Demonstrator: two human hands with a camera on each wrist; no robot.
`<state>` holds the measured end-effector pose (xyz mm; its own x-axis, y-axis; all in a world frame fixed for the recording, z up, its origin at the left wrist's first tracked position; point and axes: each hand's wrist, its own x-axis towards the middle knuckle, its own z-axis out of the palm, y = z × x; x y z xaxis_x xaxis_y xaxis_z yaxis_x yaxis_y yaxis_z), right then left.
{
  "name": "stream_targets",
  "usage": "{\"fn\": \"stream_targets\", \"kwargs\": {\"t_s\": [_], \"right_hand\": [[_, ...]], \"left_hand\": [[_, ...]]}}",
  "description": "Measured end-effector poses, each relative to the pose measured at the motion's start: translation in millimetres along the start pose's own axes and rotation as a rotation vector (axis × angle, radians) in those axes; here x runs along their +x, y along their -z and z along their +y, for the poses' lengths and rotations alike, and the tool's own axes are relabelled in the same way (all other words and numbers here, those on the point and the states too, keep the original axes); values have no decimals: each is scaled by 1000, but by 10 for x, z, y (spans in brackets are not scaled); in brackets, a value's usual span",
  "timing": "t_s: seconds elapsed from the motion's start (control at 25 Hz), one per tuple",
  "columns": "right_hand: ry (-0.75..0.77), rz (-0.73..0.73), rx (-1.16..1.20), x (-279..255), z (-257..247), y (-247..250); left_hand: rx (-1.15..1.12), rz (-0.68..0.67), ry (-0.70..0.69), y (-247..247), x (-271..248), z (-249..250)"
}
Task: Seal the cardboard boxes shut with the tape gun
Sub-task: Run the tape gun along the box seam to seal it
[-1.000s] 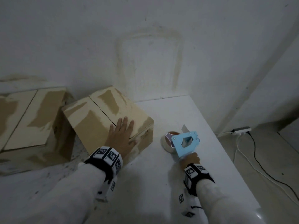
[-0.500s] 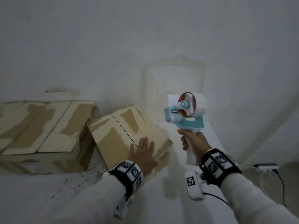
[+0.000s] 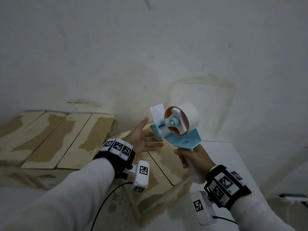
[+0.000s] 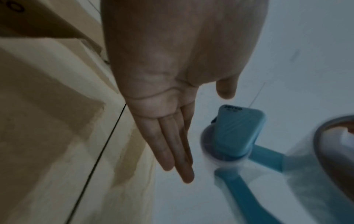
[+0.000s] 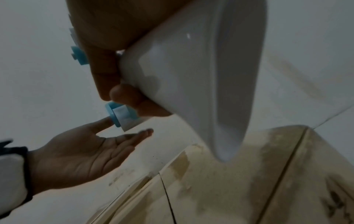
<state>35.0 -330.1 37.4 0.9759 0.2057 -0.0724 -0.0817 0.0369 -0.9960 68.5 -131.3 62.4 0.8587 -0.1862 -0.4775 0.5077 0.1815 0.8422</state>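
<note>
My right hand point(image 3: 194, 158) grips the white handle point(image 5: 201, 75) of a light blue tape gun point(image 3: 176, 129) and holds it upright in the air, with its white tape roll on top. A loose end of tape sticks up at its front. My left hand point(image 3: 145, 139) is open, palm up with straight fingers point(image 4: 172, 151), just left of the gun's front roller point(image 4: 237, 131); I cannot tell whether it touches. Below both hands lies a small cardboard box point(image 3: 163, 172), its flaps closed along a dark seam. A larger closed box point(image 3: 55, 139) sits to its left.
The boxes rest on a white table point(image 3: 223, 155) against a stained white wall. The table's right edge falls away to the floor, where a power strip point(image 3: 296, 197) lies at the far right.
My right hand lifted the tape gun off the table and now holds it upright. My left hand came off the small box's top and turned palm up beside the gun's front.
</note>
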Motion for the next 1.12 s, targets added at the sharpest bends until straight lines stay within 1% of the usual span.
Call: {"fn": "stream_targets", "kwargs": {"t_s": [0.12,0.24,0.4,0.48,0.6,0.76,0.92,1.04,1.12], "right_hand": [[24,-24,-77,33,47,-89],[20,-29,-74,71,104,-140],[36,-20,-13,125,170,-240],[42,-12,17,145,185,-282],[30,-18,22,155,209,-325],[14,-19,-60,149,260,-368],[-1,-51,-162,201,237,-441],[-21,-40,-178,214,175,-417],[-95,-3,-147,183,175,-400]], "left_hand": [[-68,45,-37,78,103,23],[-71,35,12,192,191,11],[-170,-18,78,322,266,-24],[-191,-17,94,349,307,-47],[-159,17,99,379,364,-60],[-4,93,86,440,452,-76],[151,166,35,541,522,36],[145,275,-86,874,647,265],[168,347,-161,1112,739,409]]}}
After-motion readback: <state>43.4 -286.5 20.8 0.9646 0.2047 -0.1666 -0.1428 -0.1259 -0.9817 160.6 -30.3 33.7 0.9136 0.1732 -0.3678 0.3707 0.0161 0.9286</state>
